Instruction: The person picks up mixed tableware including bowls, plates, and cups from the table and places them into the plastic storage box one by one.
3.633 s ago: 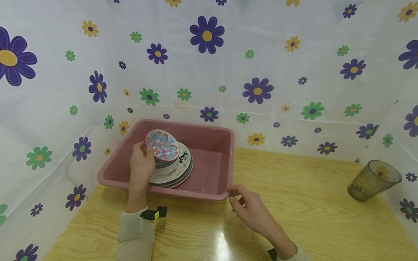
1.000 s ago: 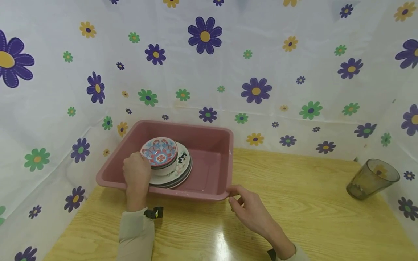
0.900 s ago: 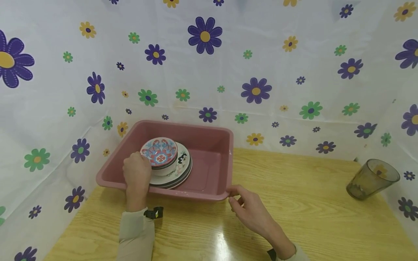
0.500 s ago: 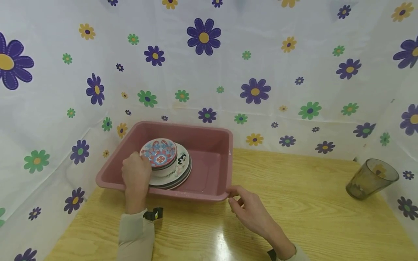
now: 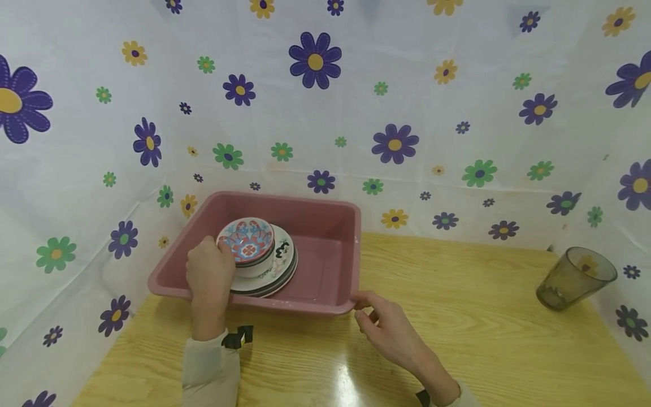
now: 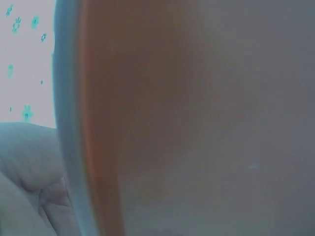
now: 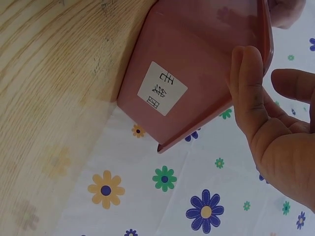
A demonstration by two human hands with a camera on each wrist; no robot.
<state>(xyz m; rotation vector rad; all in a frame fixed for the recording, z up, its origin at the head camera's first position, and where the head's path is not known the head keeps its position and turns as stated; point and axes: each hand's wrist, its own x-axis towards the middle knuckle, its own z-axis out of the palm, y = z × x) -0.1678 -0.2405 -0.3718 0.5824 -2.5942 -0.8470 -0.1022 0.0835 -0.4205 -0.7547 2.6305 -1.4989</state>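
Observation:
In the head view my left hand (image 5: 209, 277) reaches into the pink plastic tub (image 5: 325, 310) and grips the left side of a small bowl (image 5: 247, 240) with a red and blue pattern. That bowl sits level on other bowls, which stand on a stack of plates (image 5: 281, 263). My left fingertips are hidden from above. A blurred curved surface (image 6: 197, 118) fills most of the left wrist view, with part of the hand behind it. My right hand (image 5: 389, 328) touches the tub's near right corner with extended fingers (image 7: 247, 73), its thumb apart from them.
A tinted drinking glass (image 5: 574, 280) stands at the right of the wooden table (image 5: 458, 294). A white curtain (image 5: 325, 113) with flowers encloses the back and sides. The tub's end carries a handwritten white label (image 7: 161, 88).
Earlier the left hand held the patterned bowl tilted over the stack; it has come down level onto the other bowls. Since then the hands have barely moved; the view has shifted slightly.

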